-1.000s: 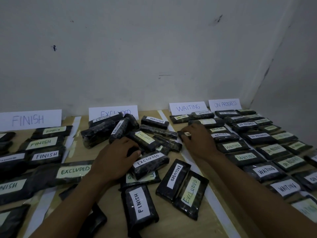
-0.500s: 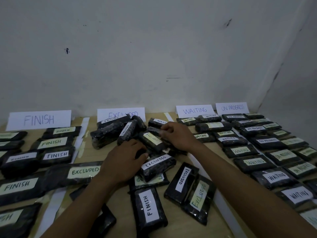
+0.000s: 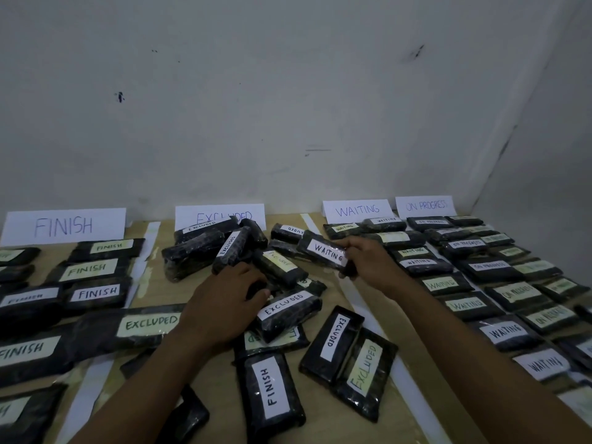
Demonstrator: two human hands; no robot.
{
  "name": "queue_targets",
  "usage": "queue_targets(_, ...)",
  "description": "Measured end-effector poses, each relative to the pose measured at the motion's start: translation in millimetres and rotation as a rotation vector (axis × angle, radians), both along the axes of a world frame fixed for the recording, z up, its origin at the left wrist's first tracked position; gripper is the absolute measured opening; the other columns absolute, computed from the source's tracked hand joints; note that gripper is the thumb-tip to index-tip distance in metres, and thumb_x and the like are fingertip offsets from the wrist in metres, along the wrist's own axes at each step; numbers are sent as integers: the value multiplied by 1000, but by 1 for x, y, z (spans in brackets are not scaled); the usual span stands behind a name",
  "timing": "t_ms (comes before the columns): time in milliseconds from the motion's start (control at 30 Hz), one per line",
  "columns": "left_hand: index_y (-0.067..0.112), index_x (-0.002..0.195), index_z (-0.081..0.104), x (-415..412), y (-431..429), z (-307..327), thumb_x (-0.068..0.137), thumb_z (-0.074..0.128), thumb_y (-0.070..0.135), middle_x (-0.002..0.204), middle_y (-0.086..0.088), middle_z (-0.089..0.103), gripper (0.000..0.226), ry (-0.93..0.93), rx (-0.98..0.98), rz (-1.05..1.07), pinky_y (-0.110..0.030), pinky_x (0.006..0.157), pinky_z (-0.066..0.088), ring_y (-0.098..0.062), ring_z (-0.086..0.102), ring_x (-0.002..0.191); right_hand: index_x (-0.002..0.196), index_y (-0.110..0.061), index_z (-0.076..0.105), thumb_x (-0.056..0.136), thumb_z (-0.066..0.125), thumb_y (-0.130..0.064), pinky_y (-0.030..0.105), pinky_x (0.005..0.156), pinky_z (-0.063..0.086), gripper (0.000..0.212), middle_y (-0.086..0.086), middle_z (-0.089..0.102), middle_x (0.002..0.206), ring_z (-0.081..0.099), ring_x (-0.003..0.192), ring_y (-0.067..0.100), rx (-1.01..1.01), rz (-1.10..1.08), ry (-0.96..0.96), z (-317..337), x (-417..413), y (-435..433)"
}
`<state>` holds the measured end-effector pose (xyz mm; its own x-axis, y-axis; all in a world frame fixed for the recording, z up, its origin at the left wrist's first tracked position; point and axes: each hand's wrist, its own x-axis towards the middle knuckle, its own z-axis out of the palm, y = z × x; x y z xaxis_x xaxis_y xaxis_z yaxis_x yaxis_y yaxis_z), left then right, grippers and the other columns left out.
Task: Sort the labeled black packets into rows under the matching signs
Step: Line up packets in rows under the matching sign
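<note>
Your right grip (image 3: 368, 261) pinches the WAITING packet (image 3: 326, 253) by its right end, label up, over the jumbled pile of EXCLUDED packets (image 3: 288, 310) at the middle of the table (image 3: 320, 427). It sits just left of the WAITING rows (image 3: 448, 283), below the WAITING sign (image 3: 357, 210). Your left grip (image 3: 224, 302) rests on that pile, fingers curled down; whether it holds a packet, you cannot tell.

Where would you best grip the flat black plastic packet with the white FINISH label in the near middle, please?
Pinch the black FINISH packet across its two long edges near its near end, from above: it lies flat, lengthwise, both edges bare, far end crowded.
</note>
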<state>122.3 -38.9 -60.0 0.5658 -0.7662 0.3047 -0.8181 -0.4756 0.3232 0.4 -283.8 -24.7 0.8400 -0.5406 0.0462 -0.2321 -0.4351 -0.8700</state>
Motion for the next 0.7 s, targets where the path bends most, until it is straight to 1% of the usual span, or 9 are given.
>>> queue_targets(33, 35, 116, 59, 0, 0, 0, 96, 44, 47, 119, 17, 52, 28, -3, 3, 1, -27, 76, 39, -6, 49, 103, 113, -9, 64, 96, 35, -3, 33, 56, 45, 34, 14, 68, 84, 61, 64, 24, 108, -2, -26, 2, -3, 0)
queue_targets(100, 35, 116, 59, 1, 0, 0, 96, 44, 47, 120, 17, 52, 28, -1, 2, 1, -27, 75, 38, -7, 50, 103, 111, -9, 67, 95, 34, -1, 32, 57, 45, 38, 19, 68, 88, 59, 62, 23, 221, 16, -47, 4, -7, -2)
queue_targets(233, 35, 117, 58, 0, 0, 0, 96, 43, 47, 122, 17, 52, 28, -7, 9, 0, -27, 76, 39, -7, 49, 105, 104, -12, 72, 96, 36, -2, 27, 53, 45, 38, 17, 68, 90, 54, 63, 22, 336, 20, -96, 1, -11, -4)
queue_targets(333, 36, 117, 58, 0, 0, 1, 96, 43, 47, 122, 18, 52, 28, -4, 16, 0, -27, 77, 39, -7, 49, 105, 103, -9, 73, 96, 42, -4, 26, 52, 43, 32, 18, 66, 89, 51, 60, 19, 395, 28, -142, 2, -14, -3)
queue_targets(433, 36, 116, 59, 1, 0, 0, 96, 44, 47, 121, 17, 52, 27, -2, 8, -4, -27, 77, 40, -6, 49, 104, 104, -10, 71, 91, 55, -2, 26, 52, 42, 22, 14, 66, 86, 50, 56, 14, 334, 27, -155, 8, -21, -6)
queue_targets(533, 36, 116, 58, 2, -1, -1, 96, 44, 47, 121, 17, 52, 27, 1, 12, -5, -28, 78, 42, -7, 49, 105, 98, -14, 71, 85, 59, 5, 21, 51, 44, 26, 8, 67, 89, 54, 54, 10, 226, -61, -171, 24, -34, -15)
queue_targets(600, 36, 116, 58, 3, -2, -1, 96, 44, 48, 121, 17, 52, 27, -2, 14, -5, -29, 80, 43, -7, 49, 106, 98, -13, 70, 82, 61, 8, 15, 50, 45, 28, 2, 67, 87, 59, 54, 2, 95, -170, -137, 36, -45, -29)
queue_targets(633, 36, 116, 58, 3, -2, -1, 95, 44, 48, 121, 17, 52, 27, -3, 14, -4, -29, 80, 43, -7, 49, 106, 96, -16, 70, 81, 63, 6, 15, 50, 45, 28, 1, 67, 84, 59, 54, 2, 7, -209, -98, 41, -50, -38)
queue_targets(700, 37, 115, 59, 3, -2, -2, 95, 45, 48, 119, 17, 53, 27, -4, 9, -3, -29, 78, 43, -7, 50, 105, 87, -23, 68, 77, 68, 0, 23, 57, 46, 25, 3, 67, 79, 60, 61, 10, -130, -249, -3, 44, -59, -54)
